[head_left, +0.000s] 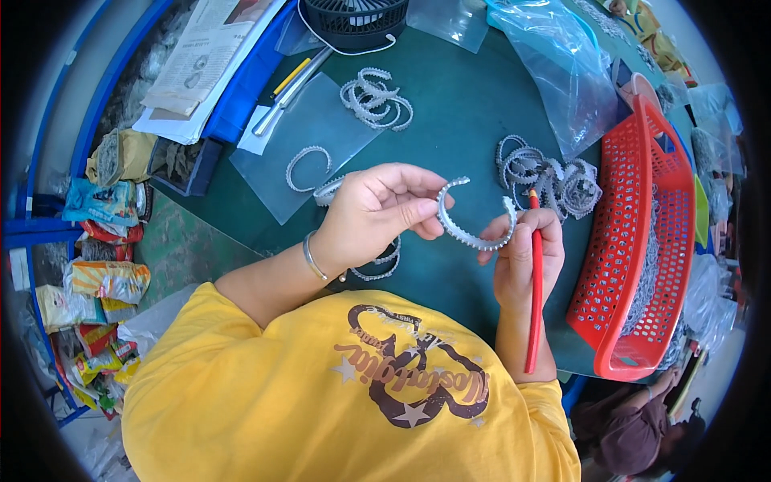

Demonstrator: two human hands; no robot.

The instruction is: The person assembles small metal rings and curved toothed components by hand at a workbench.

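My left hand [381, 210] is closed, with thumb and fingertips pinching one side of a grey C-shaped metal ring [462, 235] with small teeth along its edges. The ring's gap faces away from me. Closed round a long red pencil [536, 305], my right hand [528, 261] also has its fingers at the ring's other side. The pencil's pale tip points away from me. Under and beside my left wrist, more such rings [379, 265] lie partly hidden. A single ring [308, 168] rests on a clear plastic sheet [265, 173] to the left.
Piles of similar rings lie at the far middle [376, 100] and right [550, 177] of the green table [450, 104]. A red perforated basket [622, 241] holding grey pieces stands at the right. A black fan [357, 20] and blue tray [249, 80] are farther back. Another person [634, 430] is at lower right.
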